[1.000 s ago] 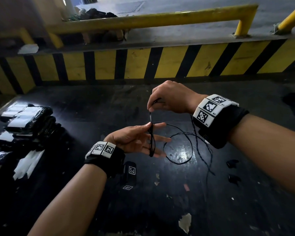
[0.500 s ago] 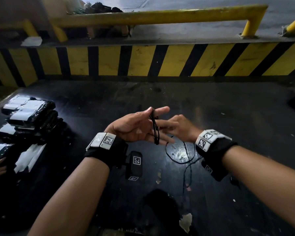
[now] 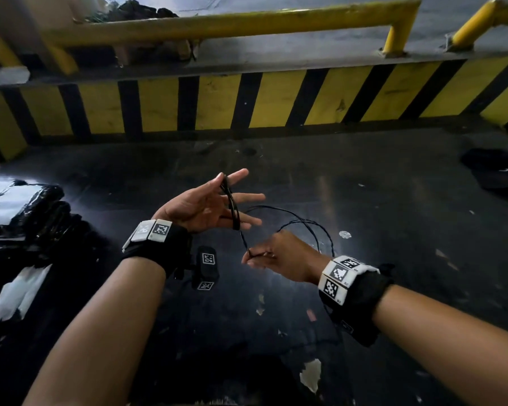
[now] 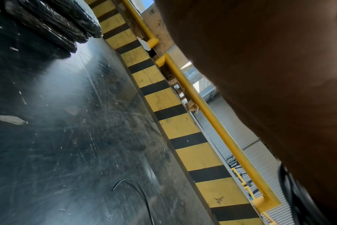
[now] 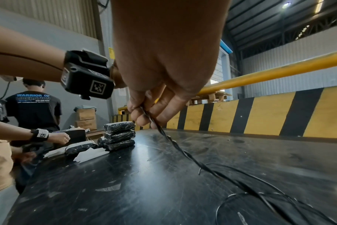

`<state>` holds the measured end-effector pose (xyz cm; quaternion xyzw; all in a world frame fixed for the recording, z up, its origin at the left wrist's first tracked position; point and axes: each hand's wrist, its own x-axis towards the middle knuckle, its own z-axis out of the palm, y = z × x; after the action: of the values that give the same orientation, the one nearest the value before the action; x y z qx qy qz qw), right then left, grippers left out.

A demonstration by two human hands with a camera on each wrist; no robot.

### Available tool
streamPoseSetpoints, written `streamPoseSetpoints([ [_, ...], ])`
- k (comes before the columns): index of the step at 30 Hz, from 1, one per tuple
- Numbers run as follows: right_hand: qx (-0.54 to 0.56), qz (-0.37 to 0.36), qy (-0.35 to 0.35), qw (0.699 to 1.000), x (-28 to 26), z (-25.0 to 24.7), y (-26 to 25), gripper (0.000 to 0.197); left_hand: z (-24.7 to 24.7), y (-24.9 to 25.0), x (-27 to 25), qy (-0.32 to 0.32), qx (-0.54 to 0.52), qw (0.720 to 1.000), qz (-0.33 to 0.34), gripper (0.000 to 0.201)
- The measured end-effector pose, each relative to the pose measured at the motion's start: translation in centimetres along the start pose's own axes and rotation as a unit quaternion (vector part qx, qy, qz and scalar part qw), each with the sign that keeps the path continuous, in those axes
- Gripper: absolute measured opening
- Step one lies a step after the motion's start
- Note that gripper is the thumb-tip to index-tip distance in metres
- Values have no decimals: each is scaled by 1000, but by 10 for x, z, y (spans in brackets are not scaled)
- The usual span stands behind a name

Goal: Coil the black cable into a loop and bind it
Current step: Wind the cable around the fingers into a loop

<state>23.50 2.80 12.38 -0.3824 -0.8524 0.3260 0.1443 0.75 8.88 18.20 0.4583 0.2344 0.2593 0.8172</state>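
The coiling step looks to be under way: several turns of the black cable (image 3: 231, 202) are already looped around the outstretched fingers of the left hand (image 3: 206, 208), and none of it is bound yet. That hand is held above the middle of the bench (image 3: 393, 200), palm turned up and toward the person, fingers spread and nearly straight, so the turns hang across them rather than being gripped. From the lowest turn the cable drops a short way to the right hand (image 3: 276, 256), which sits lower and nearer the person, knuckles up, with thumb and fingertips (image 5: 142, 120) pinching the strand. The right wrist view shows the pinched stretch as a twisted pair running out of the fingers and down toward the bench, where the slack lies in loose curves on the black surface toward the right side; a free tip curls up there.

In my judgement the next move calls for carrying the pinched strand up and over the left fingers again to lay one more turn beside the others, with the left fingers kept spread so the coil does not slide off. The trailing slack could snag or kink as it lifts, so light tension matters. Binding can only follow once the slack is used up
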Motion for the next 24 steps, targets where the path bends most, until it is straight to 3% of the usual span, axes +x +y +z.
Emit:
streamPoseSetpoints([
  [9, -120, 6, -38, 992, 0, -35, -38, 15, -12, -17, -3, 92, 30, 993, -70, 54],
  [13, -187, 13, -42, 981, 13, -80, -64, 11, -9, -26, -5, 94, 37, 990, -95, 66],
  [16, -241, 5, -25, 970, 26, -108, -81, 21, -4, -31, -5, 100, 43, 987, -115, 69],
  [24, -289, -32, 13, 957, 64, -140, -84, 18, 7, -41, -8, 45, 42, 988, -140, 67],
])
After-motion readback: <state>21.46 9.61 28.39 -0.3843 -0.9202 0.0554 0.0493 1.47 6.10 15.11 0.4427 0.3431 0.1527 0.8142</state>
